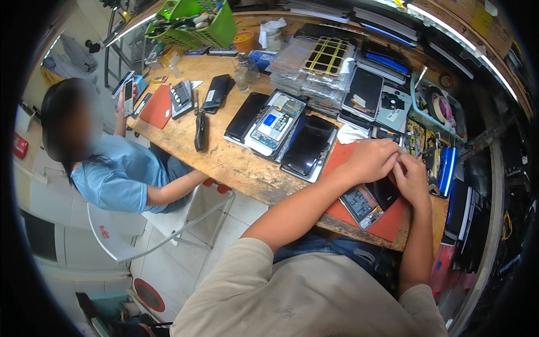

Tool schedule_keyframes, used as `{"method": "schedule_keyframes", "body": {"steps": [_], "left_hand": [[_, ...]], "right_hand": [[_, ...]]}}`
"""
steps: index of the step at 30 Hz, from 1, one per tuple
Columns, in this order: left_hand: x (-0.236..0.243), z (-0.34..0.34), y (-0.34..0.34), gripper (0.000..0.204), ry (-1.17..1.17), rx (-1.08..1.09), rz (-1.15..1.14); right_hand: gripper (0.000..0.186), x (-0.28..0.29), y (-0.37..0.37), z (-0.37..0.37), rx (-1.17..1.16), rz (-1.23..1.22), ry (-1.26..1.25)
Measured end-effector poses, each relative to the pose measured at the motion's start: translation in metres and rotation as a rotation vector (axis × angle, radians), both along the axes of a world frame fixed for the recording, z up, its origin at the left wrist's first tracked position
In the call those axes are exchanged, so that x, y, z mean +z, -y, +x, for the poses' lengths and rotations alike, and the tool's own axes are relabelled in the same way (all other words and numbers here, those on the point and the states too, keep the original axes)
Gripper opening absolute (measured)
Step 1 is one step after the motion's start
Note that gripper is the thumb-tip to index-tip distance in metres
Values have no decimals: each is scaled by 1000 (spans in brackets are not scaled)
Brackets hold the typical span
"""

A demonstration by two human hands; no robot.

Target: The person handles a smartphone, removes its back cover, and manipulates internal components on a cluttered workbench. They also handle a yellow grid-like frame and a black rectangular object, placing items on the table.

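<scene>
My left hand [373, 160] and my right hand [412, 177] meet above the far end of an opened phone or small tablet. Their fingers are curled in and pinched together, and what they hold is too small or too hidden to make out. Beneath them, the opened device [361, 208] lies tilted on a red-orange mat [386, 227], its inner parts showing. A glossy black panel [382, 192] covers part of it, close to my right wrist. Just past my left hand sits a crumpled white tissue [352, 133].
Several tablets, one an opened device [275, 124], lie left of the mat. Behind stand stacked clear trays [303, 73] and a parts basket [441, 106]. A blue cylinder [447, 172] is at right. At left, a seated person [123, 174] holds a phone [129, 96].
</scene>
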State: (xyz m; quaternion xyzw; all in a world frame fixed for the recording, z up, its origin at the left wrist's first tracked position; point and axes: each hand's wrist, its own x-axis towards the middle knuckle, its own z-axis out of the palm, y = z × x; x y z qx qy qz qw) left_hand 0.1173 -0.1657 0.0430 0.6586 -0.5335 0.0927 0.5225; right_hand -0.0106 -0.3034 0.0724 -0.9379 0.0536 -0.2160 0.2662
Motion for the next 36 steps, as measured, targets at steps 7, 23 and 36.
{"method": "schedule_keyframes", "body": {"steps": [7,23,36], "left_hand": [[9,9,-8,12,3,-20,89],[45,26,-62,30,-302,210,-259],[-25,-48,-243,18,-187,853,-31]], "right_hand": [[15,1,-2,3,29,-1,28],[27,-14,39,1,-150,88,23],[15,5,46,-12,-121,-38,46]]}}
